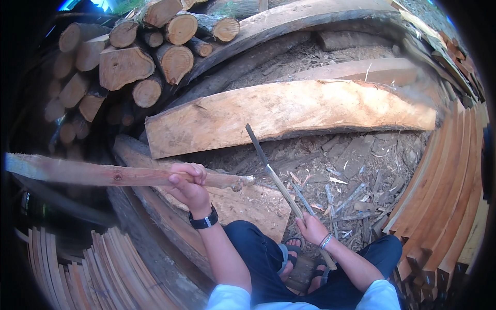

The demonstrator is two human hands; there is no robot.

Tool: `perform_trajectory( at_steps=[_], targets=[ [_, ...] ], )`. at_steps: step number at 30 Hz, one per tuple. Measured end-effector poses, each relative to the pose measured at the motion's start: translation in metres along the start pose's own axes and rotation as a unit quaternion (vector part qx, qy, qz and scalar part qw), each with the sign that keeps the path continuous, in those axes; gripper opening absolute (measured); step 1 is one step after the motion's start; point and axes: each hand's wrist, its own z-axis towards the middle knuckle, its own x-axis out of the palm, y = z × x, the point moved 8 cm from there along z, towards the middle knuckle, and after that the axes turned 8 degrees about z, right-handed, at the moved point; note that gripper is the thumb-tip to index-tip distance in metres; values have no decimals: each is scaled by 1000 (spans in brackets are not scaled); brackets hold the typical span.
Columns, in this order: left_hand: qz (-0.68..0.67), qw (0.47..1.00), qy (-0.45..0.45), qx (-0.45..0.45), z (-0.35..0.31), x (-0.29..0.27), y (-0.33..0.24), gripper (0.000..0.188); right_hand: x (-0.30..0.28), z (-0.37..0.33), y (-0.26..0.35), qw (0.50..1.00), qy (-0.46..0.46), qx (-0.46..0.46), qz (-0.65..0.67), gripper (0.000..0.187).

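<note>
My left hand (190, 187) is wrapped round a long, rough wooden board (111, 174), held roughly level and running out to the left. One knot shows on its face, and its right end is narrow and ragged. My right hand (312, 229) grips the pale wooden handle of a long tool (283, 190). Its narrow dark blade points up and away, its edge looking toothed or notched; I cannot make out its exact kind. The blade's tip overlaps the lower edge of a large pale slab (289, 111) beyond my hands; whether they touch, I cannot tell.
Cut logs (175, 61) are piled at the far left. Long sawn planks (439, 196) are stacked at the right, and thinner slats (98, 268) at the lower left. Another slab (253, 206) lies before my knees. Wood chips and bark (356, 191) litter the ground.
</note>
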Motion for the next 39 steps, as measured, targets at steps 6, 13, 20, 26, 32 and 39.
perform_trajectory(
  at_steps=[6, 13, 20, 26, 32, 39],
  targets=[
    [15, 1000, -11, -6, -3, 2, 4, 60, 34, -16, -36, 995, 68, 40, -66, 32],
    [31, 999, -19, -5, 0, -7, -1, 61, 7, -11, 20, 998, 36, 36, -35, 31],
    [16, 1000, -23, -4, 1, 2, 2, 61, 51, -22, -58, 988, 75, 58, -125, 31],
    [16, 1000, -17, 0, -1, -3, 1, 60, 47, -17, -46, 991, 122, 48, -35, 35],
    [10, 1000, -10, -6, -1, -1, 3, 60, 60, -28, -60, 772, 243, 334, 483, 32],
    [22, 999, -29, -7, -1, -8, 1, 60, 9, -1, -37, 980, 51, 98, 164, 31]
  ],
)
